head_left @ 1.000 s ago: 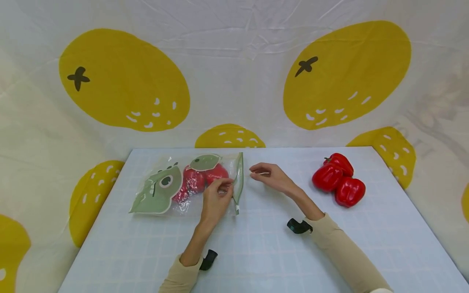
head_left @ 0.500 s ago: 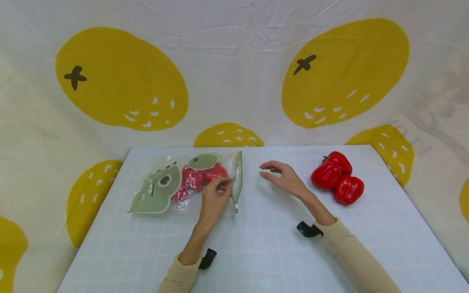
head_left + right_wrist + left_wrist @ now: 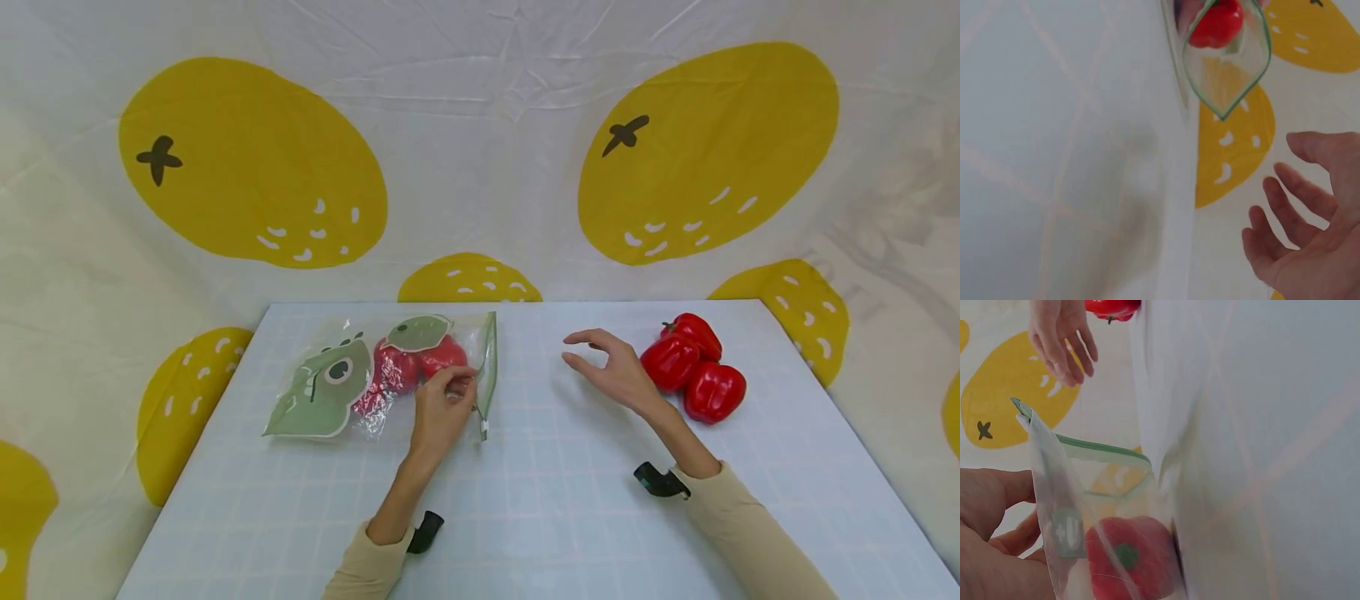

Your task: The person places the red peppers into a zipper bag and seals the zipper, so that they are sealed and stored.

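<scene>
visibly pinched, bag point(image 3: 333, 398), in left grip point(image 3: 441, 412)

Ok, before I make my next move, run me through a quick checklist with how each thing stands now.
1. Left hand steadying the green-printed zip bag: ok, it pinches the bag near its mouth.
2. Bag mouth unzipped: ok, the green zip strip is parted; the right wrist view looks in.
3. Right hand free: ok, it holds nothing.
4. Loose red bell peppers in hand: not ok, all three lie on the table.
5. Count of bagged red bell peppers: cannot tell, print and glare hide part.
6. Room for everything: cannot tell.
</scene>
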